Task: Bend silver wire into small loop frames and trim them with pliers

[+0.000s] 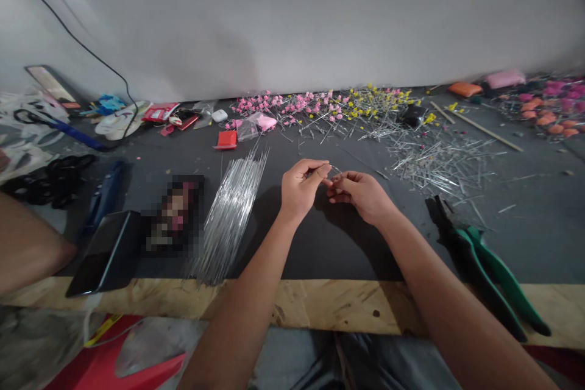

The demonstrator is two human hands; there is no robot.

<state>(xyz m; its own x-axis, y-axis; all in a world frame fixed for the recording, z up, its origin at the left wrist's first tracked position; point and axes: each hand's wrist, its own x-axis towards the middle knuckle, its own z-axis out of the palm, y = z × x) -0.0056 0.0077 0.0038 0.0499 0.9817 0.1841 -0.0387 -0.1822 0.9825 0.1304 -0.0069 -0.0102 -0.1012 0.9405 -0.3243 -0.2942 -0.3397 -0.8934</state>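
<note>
Left part of the bench: a dark, glossy-screened device (103, 256) reaching over the wooden front edge (338, 303), with a blue tool (104, 195) behind it and a tangled black bundle (68, 180) farther left. Toward the grey wall (292, 18) lie a red-and-white packet (159, 111) and a small white case (220, 115); a thin black cable (59, 19) descends at upper left, and a red plastic object (86, 368) shows below the bench.

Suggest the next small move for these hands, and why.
Probably a slight bend in the thin wire: the left hand and right hand nearly meet, both seemingly pinching it, while the pliers lie untouched to the right.
</note>
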